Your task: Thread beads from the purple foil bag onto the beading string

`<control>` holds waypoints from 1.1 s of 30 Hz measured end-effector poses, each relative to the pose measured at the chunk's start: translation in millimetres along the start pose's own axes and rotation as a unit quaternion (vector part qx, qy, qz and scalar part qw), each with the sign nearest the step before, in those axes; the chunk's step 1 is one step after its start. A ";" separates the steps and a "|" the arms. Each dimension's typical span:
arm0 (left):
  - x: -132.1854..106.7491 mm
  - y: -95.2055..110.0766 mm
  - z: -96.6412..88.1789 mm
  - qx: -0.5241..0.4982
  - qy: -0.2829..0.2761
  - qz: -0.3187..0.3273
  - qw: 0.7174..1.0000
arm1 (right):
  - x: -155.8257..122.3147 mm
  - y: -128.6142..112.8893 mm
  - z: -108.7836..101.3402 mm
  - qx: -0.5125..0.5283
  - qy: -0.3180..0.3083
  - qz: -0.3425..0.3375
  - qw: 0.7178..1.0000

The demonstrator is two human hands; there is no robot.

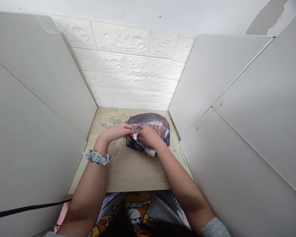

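Note:
A dark blue foil bag [153,119] full of small pink and white beads lies open on the wooden desk [133,168]. My left hand [119,131] sits at the bag's near left edge with its fingers pinched together; what they hold is too small to name. My right hand [148,135] rests on the bag's opening, fingers curled and pinched close to the left fingertips. A blue scrunchie [98,157] is around my left wrist.
A strand of clear beads [112,120] lies coiled on the desk at the back left. White panels close in the desk on the left [39,108] and right [224,108], with a white brick-pattern wall [133,72] behind. A black cable [27,208] runs at the lower left.

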State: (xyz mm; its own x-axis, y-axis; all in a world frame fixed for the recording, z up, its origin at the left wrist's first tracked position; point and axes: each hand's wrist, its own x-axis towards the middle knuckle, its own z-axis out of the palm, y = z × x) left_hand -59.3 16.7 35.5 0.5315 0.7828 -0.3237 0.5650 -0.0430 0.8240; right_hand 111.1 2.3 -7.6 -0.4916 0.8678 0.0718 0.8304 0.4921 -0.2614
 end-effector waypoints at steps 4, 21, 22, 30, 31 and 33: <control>0.7 -0.9 0.1 0.013 0.009 -0.002 1.000 | 1.6 -1.7 3.3 -0.017 0.006 -0.007 1.000; 29.2 7.9 39.7 0.027 0.282 0.138 0.949 | 9.4 24.0 -7.7 0.533 0.183 0.036 0.825; 28.5 8.9 40.9 0.022 0.291 0.141 0.946 | 10.1 23.0 -7.1 0.574 0.175 0.033 0.800; 25.2 14.0 45.6 0.035 0.301 0.147 0.942 | 11.5 9.4 -6.7 0.761 0.137 0.067 0.630; 25.2 13.9 45.5 0.034 0.299 0.150 0.942 | 11.4 8.5 -7.0 0.769 0.137 0.070 0.620; 25.4 13.2 45.1 0.032 0.297 0.153 0.942 | 11.1 7.8 -7.9 0.779 0.135 0.079 0.608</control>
State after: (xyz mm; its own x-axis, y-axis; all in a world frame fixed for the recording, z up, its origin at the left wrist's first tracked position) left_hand -9.9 8.0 17.2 0.2391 0.9363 0.2574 0.4904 -0.3452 0.8002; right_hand 114.2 16.3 -1.2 -0.2034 0.9787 0.0277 -0.4969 -0.0788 -0.8642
